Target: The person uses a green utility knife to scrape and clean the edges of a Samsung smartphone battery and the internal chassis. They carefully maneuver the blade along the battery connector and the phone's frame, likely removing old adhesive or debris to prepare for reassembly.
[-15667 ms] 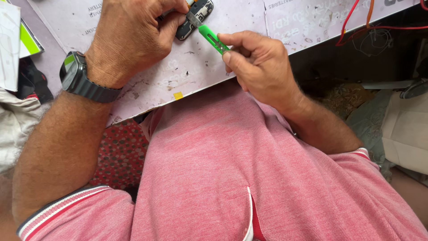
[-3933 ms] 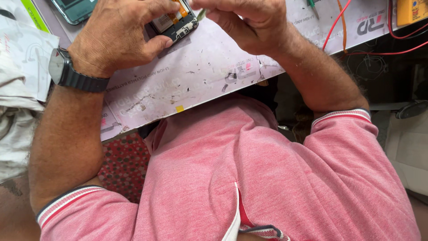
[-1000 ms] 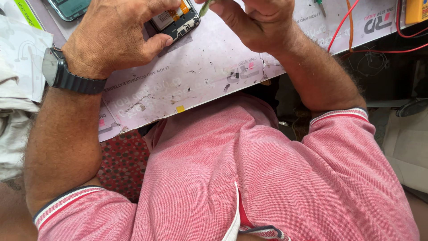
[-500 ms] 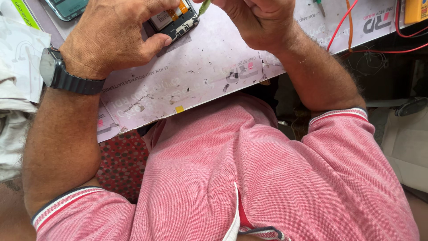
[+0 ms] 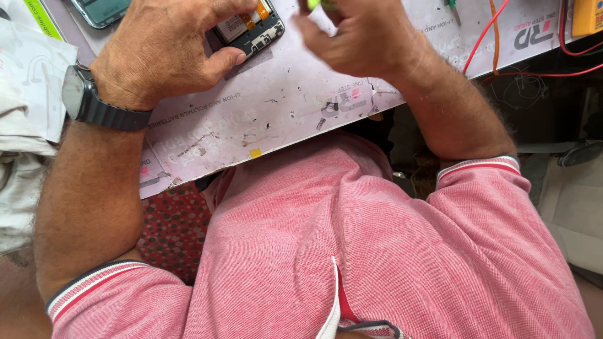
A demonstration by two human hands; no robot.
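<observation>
The left hand (image 5: 166,53) rests on the bench (image 5: 270,119) at the far left, fingers curled and thumb pressed against the near edge of an opened phone (image 5: 251,28). The phone lies flat on a pale, stained mat (image 5: 295,100) at the far edge of view, its inner parts showing: dark boards, a grey battery and an orange strip. A dark watch (image 5: 85,97) sits on the left wrist.

The right hand (image 5: 358,37) hovers just right of the phone, fingers bunched together and pinching a green tool (image 5: 316,4), of which only a small tip shows at the top edge. The hand is blurred, so the grip itself cannot be told exactly.

Far left of the phone lies a second phone (image 5: 100,11) with a teal rim. Red wires (image 5: 483,37) run across the mat on the right, near a yellow meter (image 5: 587,16) at the far right corner. White papers (image 5: 28,81) lie at the left. The person wears a pink shirt (image 5: 352,251).
</observation>
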